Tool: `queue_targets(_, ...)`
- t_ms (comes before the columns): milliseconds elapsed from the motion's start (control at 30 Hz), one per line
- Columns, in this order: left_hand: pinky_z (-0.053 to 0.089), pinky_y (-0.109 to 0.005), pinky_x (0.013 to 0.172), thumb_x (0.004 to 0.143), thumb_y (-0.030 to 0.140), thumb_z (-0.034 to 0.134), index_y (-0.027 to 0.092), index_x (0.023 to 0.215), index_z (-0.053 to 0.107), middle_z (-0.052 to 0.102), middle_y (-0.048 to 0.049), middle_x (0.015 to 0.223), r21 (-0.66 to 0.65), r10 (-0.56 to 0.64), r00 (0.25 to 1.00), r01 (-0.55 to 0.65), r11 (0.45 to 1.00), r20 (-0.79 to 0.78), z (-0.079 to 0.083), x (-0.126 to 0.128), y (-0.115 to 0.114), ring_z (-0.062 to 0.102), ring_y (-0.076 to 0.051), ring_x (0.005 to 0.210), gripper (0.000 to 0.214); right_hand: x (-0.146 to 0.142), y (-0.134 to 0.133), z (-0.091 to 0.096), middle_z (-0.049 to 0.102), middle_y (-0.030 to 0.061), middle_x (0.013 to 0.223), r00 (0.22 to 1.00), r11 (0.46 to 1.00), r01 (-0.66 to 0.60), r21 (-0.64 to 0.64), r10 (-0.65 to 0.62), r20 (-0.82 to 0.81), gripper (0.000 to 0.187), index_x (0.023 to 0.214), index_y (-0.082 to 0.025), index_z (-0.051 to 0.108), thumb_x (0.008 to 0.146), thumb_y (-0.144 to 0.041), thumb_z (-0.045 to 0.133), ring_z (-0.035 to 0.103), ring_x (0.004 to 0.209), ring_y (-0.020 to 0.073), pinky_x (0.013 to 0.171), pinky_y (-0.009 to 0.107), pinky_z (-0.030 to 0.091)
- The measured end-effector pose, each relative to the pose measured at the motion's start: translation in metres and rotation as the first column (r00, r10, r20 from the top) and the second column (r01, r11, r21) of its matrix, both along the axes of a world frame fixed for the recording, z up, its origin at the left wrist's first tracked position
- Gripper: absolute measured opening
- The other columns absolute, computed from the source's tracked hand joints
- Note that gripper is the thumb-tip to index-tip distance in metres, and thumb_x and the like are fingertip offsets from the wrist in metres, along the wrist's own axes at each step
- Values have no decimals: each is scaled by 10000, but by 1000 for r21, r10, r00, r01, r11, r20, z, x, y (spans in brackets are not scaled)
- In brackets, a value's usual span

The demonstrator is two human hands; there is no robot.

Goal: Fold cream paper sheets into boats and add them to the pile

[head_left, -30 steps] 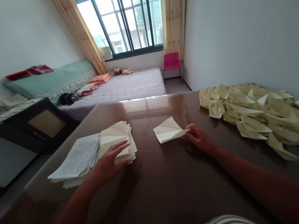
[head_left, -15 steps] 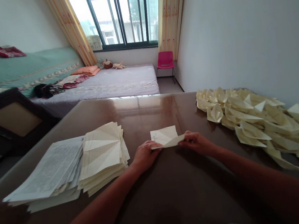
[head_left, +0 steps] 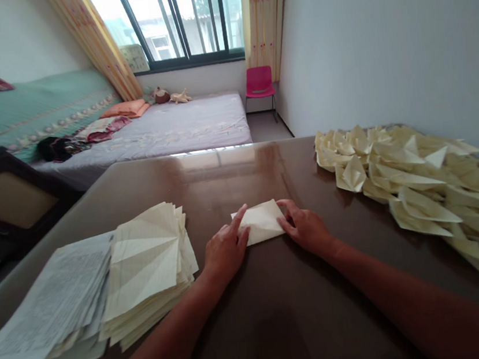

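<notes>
A folded cream sheet of paper (head_left: 262, 221) lies flat on the dark glossy table (head_left: 256, 317) in front of me. My left hand (head_left: 225, 250) rests on its left edge, index finger stretched along the fold. My right hand (head_left: 304, 228) presses down on its right edge, fingers extended and flat. Both hands touch the sheet and neither lifts it.
A stack of creased cream sheets (head_left: 149, 266) and printed pages (head_left: 50, 307) lies at my left. A heap of folded paper boats (head_left: 418, 181) covers the table's right side by the wall. Beyond the table are a bed (head_left: 172, 132), a pink chair (head_left: 259, 84) and a window.
My left hand left the stack and joined the right at the sheet. The sheet, held up between both hands half a second ago, now lies pressed flat on the table.
</notes>
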State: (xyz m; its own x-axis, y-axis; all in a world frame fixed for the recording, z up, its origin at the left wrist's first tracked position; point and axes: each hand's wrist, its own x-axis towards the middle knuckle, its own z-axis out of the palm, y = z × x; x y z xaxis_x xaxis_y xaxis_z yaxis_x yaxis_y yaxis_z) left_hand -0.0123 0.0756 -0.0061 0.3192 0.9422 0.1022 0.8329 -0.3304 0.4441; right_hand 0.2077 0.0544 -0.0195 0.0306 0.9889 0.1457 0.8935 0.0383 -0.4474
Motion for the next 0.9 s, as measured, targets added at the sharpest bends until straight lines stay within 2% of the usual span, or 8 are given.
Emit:
queue_targets(67,409,-260,654,956,427,362,407,1347,447,675,-10,955,54,-20,995,25,998,-94,-1,-2,0,636,-190,824,401,0,1,0,678,-19,779,1000,999,-16,29,16,6,448,1334,-256,438,895,-339,474,605,646,161,565,255,339)
queue_targets(100,407,-256,649,961,425,352,408,1289,513,678,-4,959,71,-33,992,42,997,-125,-1,-2,1,631,-187,845,366,1,2,-1,680,-15,812,999,998,-43,51,43,12,421,1317,-273,465,900,-328,471,610,677,159,585,253,357)
queue_targets(200,393,-244,610,966,409,351,385,1166,612,678,2,902,106,-73,973,97,990,-217,1,-3,2,611,-182,870,330,4,6,-2,672,9,916,987,982,-158,108,154,39,264,1118,-288,629,917,-303,459,610,848,164,688,250,403)
queue_targets(300,374,-241,564,964,384,365,365,1163,607,669,-5,857,126,-98,944,144,982,-314,4,-1,1,597,-187,860,313,6,9,-5,655,19,901,980,972,-200,127,198,32,234,1008,-272,681,923,-300,465,590,898,164,740,250,416)
queue_targets(533,389,-252,558,958,316,401,328,1187,575,670,-20,850,164,-114,901,199,966,-418,5,1,-1,582,-201,850,288,8,11,-8,648,18,932,976,968,-217,128,218,8,239,1044,-272,683,925,-300,477,596,870,154,739,247,423)
queue_targets(900,455,-290,588,891,157,499,231,1217,572,671,-58,823,169,-118,839,241,956,-531,8,6,2,605,-228,831,342,2,12,-6,630,24,919,982,979,-171,112,160,101,248,1055,-255,666,938,-290,450,606,860,157,724,245,414)
